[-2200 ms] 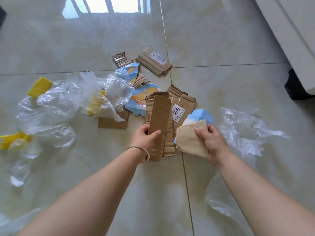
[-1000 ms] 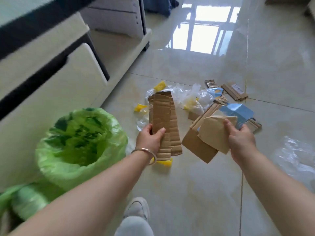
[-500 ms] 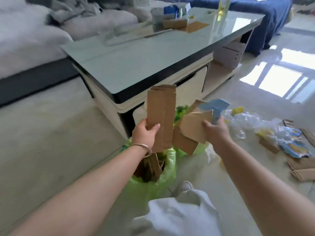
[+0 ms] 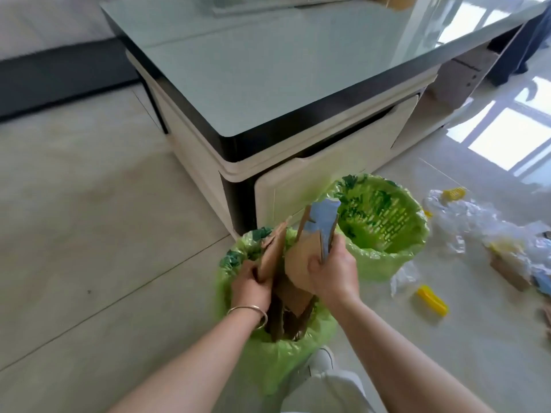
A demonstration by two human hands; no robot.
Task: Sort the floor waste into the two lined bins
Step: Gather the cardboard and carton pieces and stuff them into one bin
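Two bins with green liners stand by the coffee table corner. The near bin (image 4: pixel 268 362) holds brown cardboard pieces. Over its mouth my left hand (image 4: pixel 249 283) grips a long strip of brown cardboard (image 4: pixel 272 253), which stands upright. My right hand (image 4: pixel 334 271) grips a bundle of brown and blue card pieces (image 4: pixel 316 234), its lower end down in the near bin. The far bin (image 4: pixel 384 217) shows only its liner and basket wall inside.
A glass-topped coffee table (image 4: pixel 268 64) stands right behind the bins. On the floor to the right lie clear plastic film (image 4: pixel 465 216), yellow plastic pieces (image 4: pixel 430 299) and more cardboard (image 4: pixel 510 271). My shoe (image 4: pixel 322 359) is beside the near bin.
I have turned from the floor pile to the bins. Both hands have come down with the cardboard from above the bins to the mouth of the near bin.
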